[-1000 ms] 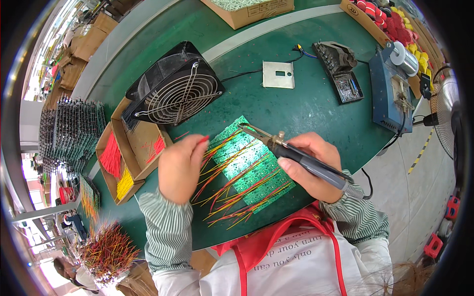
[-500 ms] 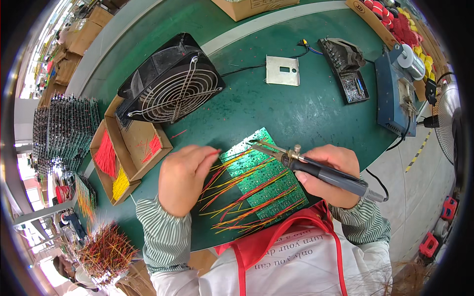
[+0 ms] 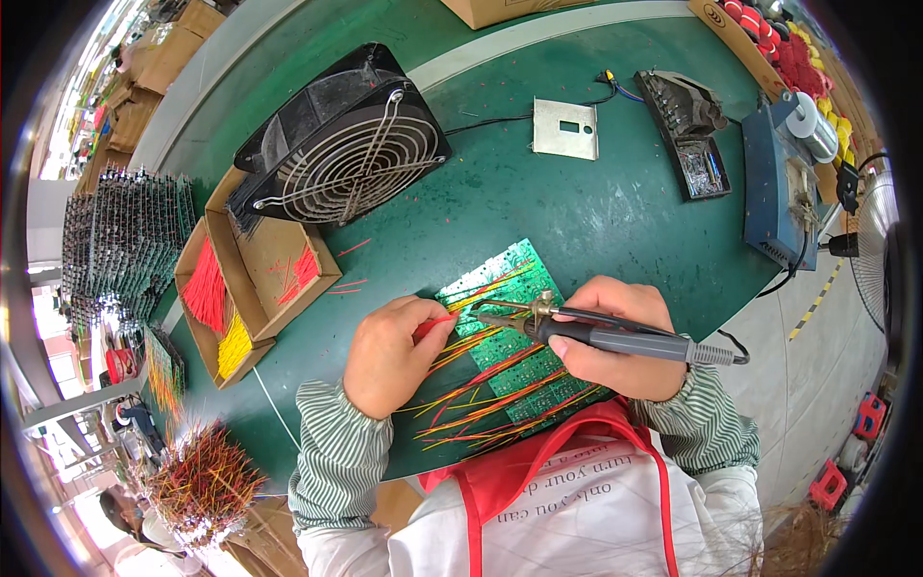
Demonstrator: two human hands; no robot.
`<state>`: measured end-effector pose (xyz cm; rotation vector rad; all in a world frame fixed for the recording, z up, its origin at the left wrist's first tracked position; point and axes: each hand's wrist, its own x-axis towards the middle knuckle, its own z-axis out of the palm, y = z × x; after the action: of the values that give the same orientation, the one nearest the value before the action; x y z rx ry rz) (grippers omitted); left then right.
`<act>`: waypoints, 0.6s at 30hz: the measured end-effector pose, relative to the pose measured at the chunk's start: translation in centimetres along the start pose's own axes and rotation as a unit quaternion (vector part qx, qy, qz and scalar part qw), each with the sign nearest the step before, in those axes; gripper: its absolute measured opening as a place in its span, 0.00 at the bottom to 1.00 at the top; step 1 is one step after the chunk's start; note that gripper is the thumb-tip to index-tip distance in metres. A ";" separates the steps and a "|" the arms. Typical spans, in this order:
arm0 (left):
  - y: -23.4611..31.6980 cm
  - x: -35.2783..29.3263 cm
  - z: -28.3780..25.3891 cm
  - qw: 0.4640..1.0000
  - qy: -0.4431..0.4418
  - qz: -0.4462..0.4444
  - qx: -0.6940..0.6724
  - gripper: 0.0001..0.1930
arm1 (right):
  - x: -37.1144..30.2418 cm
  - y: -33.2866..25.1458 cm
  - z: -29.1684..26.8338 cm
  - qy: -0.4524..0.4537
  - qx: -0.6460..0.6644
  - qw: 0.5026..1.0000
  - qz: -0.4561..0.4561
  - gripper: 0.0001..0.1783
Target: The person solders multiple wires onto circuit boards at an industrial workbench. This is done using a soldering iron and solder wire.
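Note:
My left hand point(image 3: 392, 358) is closed in a pinch on short red wires point(image 3: 433, 325), at the left edge of a green circuit board panel point(image 3: 524, 272). Rows of red and yellow wires point(image 3: 471, 389) stick out from that panel toward the left. My right hand point(image 3: 630, 322) grips a grey-black soldering iron point(image 3: 625, 340) with a metal solder-feed clamp and thin tube. The iron's tip points left over the panel, close to the left fingertips. Whether it touches the board or a wire, I cannot tell.
A black fan point(image 3: 351, 144) stands at the back left beside a cardboard tray point(image 3: 288, 245) of red and yellow wires. Further off lie a metal plate point(image 3: 565, 130) and a black parts box point(image 3: 697, 154). A blue soldering station point(image 3: 769, 183) with a solder spool is at the right.
My left hand has moved right to the panel's edge with the red wires. The iron's tip has dropped lower and sits nearer the left fingers. The whole view has shifted slightly.

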<state>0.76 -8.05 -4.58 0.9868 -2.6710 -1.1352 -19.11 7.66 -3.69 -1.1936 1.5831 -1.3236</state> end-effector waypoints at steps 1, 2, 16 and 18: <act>-0.1 0.0 -0.1 1.000 -0.005 0.000 -0.003 0.05 | 0.1 0.0 0.1 -0.001 0.000 1.000 0.000 0.10; -0.1 0.0 -0.1 1.000 -0.010 0.001 -0.007 0.05 | 0.1 0.0 0.1 -0.007 -0.001 1.000 0.008 0.10; -0.4 0.4 -0.4 0.999 -0.031 -0.005 -0.005 0.06 | 0.3 0.2 0.2 0.014 0.005 1.000 0.016 0.09; -0.4 0.5 -0.4 0.999 -0.035 -0.003 -0.005 0.06 | 0.2 -0.3 -0.2 0.037 0.002 0.999 0.024 0.10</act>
<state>0.73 -8.77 -4.64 0.9726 -2.7155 -1.2040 -19.33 7.49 -3.33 -1.1083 1.6505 -1.3525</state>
